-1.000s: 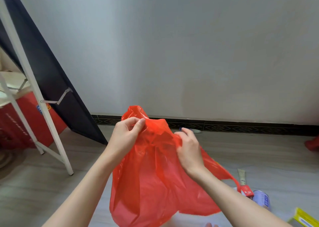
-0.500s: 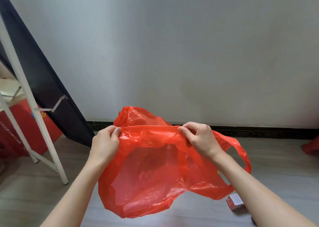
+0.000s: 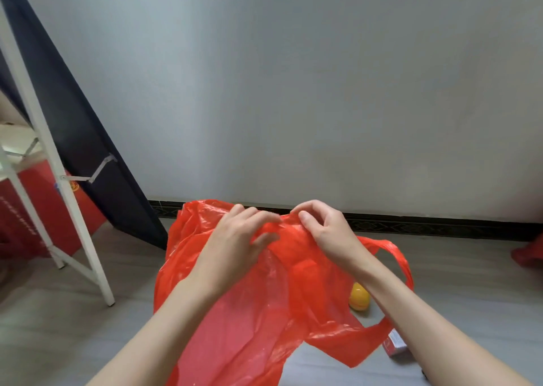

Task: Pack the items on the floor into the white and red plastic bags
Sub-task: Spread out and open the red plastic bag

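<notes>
At the lower centre of the frame a red plastic bag [image 3: 258, 306] hangs in the air above the grey floor [image 3: 470, 271], held up by both hands at its top edge. The right hand [image 3: 326, 230] pinches the gathered rim between thumb and curled forefinger, a narrow grip on the film. The left hand [image 3: 238, 239] lies against the rim just beside it, fingers fairly straight and spread over the plastic with the thumb underneath; whether it truly clamps the film cannot be told. One bag handle [image 3: 402, 265] loops out to the right of the right forearm.

On the floor at lower right, just behind the bag, sits a yellow egg-shaped object [image 3: 359, 296]. Nearer the bottom edge lies a small red and white carton [image 3: 395, 345], partly hidden by the right forearm; its print is too small to read.

At the left stands a white metal frame [image 3: 73, 209] with a dark panel [image 3: 88, 139] leaning on the wall, and behind it a red box [image 3: 38, 206] bearing a small emblem and pale lettering, unreadable. A scrap of red material [image 3: 529, 253] shows at the right edge.
</notes>
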